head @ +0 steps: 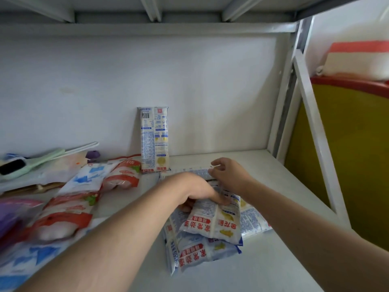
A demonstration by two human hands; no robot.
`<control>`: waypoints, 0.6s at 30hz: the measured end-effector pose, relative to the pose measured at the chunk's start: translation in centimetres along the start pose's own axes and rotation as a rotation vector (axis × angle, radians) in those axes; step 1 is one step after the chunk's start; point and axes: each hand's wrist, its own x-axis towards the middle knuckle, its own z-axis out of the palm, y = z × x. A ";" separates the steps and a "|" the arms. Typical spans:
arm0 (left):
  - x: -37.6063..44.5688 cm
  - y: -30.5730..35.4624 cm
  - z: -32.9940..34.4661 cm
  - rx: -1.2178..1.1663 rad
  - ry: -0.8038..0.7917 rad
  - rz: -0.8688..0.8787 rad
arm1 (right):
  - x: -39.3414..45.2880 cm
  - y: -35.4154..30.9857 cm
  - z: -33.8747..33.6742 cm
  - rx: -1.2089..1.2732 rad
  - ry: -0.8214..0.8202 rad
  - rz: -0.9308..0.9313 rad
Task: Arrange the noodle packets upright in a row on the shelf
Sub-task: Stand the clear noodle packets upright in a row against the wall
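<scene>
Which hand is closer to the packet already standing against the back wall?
Right, narrowly. The right hand hovers just right of and in front of the upright packet. The left hand sits lower and nearer the camera, gripping the top packet of the pile.

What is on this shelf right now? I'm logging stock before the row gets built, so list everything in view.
Upright noodle packet: one, white and blue, leaning on the back wall.
Flat noodle packets: a pile of several, exact count unclear, white with red lettering, front centre of the shelf.
Red-and-white packets: at least three, lying left of centre.
Blue-and-white bags: at least two, left side.
Green brush: one, pale green with dark bristles, far left back.
Shelf: white metal.
Yellow board: one, beyond the right frame.
Left hand: gripping the top flat packet.
Right hand: fingers on the pile's far end.
</scene>
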 end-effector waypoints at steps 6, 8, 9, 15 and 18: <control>-0.9 0.3 -0.2 -0.070 -0.068 0.003 | -0.2 0.0 -0.1 -0.010 0.011 -0.005; -1.1 0.1 -0.1 -0.144 -0.105 0.002 | -0.1 0.0 0.0 -0.006 0.016 -0.007; -1.2 -0.1 0.0 -0.172 -0.123 0.004 | -0.1 0.0 0.0 -0.009 0.018 -0.010; -2.3 -0.9 -1.1 -0.224 -0.153 0.047 | 0.3 0.1 -0.7 -0.005 0.034 0.020; -3.7 -1.1 -3.0 -0.185 -0.120 0.084 | 0.9 0.9 -0.9 0.037 0.063 0.097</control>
